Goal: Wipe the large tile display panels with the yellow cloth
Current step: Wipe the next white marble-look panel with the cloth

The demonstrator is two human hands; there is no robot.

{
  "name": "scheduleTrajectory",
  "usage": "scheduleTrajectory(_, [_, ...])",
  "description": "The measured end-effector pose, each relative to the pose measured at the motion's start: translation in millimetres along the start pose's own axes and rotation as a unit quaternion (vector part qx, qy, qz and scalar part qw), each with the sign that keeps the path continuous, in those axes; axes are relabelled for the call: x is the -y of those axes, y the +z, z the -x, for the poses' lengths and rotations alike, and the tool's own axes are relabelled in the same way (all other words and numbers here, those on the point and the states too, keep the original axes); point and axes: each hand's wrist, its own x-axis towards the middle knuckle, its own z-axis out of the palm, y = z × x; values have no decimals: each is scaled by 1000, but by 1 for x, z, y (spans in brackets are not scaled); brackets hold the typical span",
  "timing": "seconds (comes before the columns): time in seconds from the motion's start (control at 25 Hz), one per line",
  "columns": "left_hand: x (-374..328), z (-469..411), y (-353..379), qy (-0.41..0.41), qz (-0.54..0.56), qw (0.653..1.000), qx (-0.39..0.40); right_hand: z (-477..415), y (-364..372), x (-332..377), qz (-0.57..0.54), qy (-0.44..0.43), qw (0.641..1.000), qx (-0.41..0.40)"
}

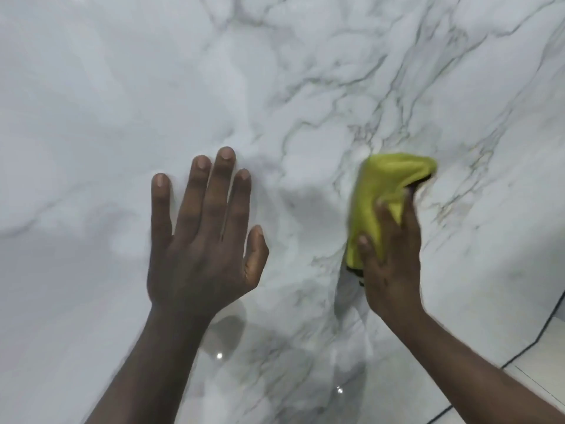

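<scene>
A glossy white marble-look tile panel with grey veins fills almost the whole view. My left hand lies flat against it at centre left, fingers straight and slightly spread. To its right, my right hand grips a bunched yellow cloth and holds it against the panel. The cloth sticks out above my fingers, and a dark edge of it shows below my thumb. The cloth and right hand look slightly blurred.
The panel's dark right edge runs diagonally at the lower right, with pale floor tiles beyond it. Small light reflections glint on the lower part of the panel.
</scene>
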Motion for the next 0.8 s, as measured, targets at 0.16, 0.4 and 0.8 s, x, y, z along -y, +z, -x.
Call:
scheduleTrajectory(0.16, [3, 3, 0, 6, -17, 1000, 8, 6, 9, -29, -82, 214, 963, -140])
scheduleTrajectory(0.4, [4, 1, 0, 12, -11, 1000, -1, -4, -1, -10, 3, -81, 997, -10])
scheduleTrajectory(0.8, [45, 12, -38, -55, 205, 976, -52, -53, 23, 75, 61, -189, 980, -4])
